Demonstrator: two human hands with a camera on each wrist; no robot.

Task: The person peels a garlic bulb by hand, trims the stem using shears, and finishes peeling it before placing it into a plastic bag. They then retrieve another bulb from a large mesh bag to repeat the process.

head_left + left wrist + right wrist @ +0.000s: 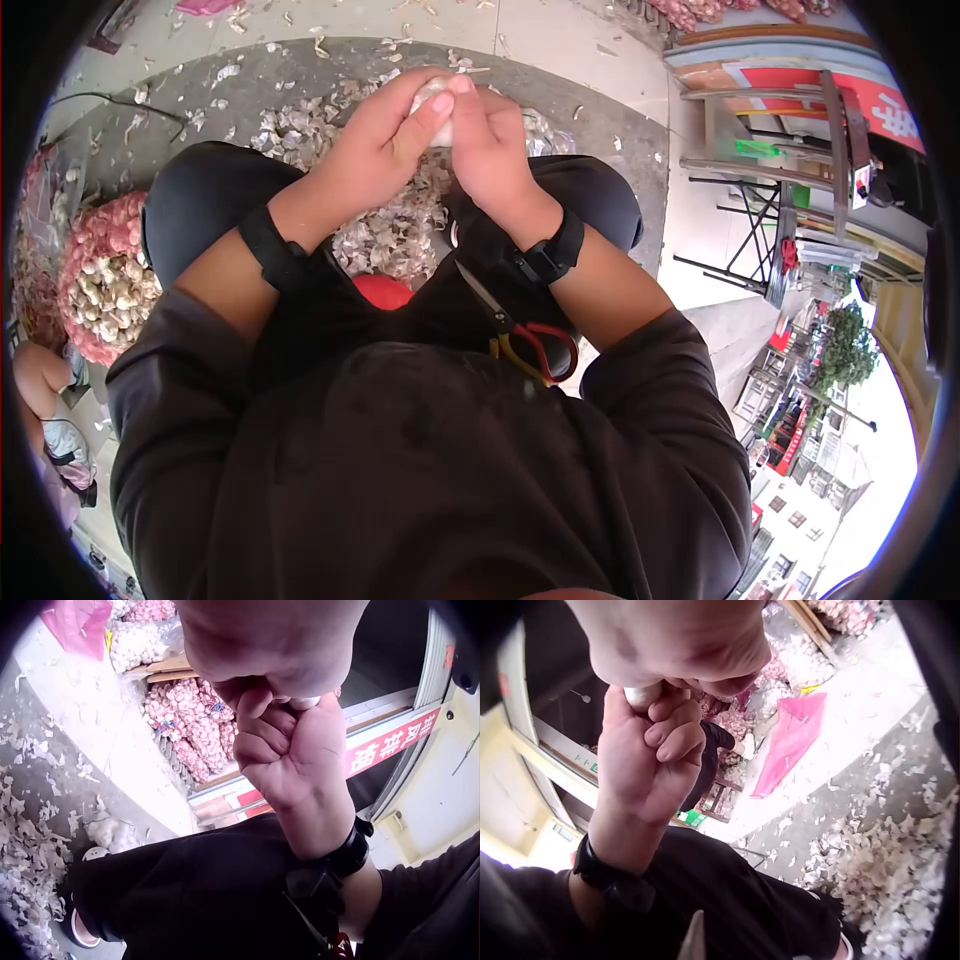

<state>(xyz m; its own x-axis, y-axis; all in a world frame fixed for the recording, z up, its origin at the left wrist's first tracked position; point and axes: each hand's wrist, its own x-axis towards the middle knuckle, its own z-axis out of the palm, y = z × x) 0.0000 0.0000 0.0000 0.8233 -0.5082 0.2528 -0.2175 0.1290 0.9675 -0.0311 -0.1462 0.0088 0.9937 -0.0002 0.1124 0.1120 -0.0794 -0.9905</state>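
Both hands meet out in front of the knees around a whitish garlic bulb (432, 108). My left hand (380, 135) grips it from the left, thumb laid along it. From the other side my right hand (490, 145) holds it, with its thumb tip close to the left thumb. Fingers hide most of the garlic; a smooth pale piece of the garlic (641, 697) shows between the hands in the right wrist view. Scissors (512, 330) with red and yellow handles lie by the right thigh, blades toward the knees.
Garlic skins (390, 240) are heaped on the floor between the legs and scattered beyond. At the left stands a red mesh sack of garlic bulbs (110, 300). A pink plastic sheet (791, 742) lies on the floor. Another person's leg (40, 385) shows at far left.
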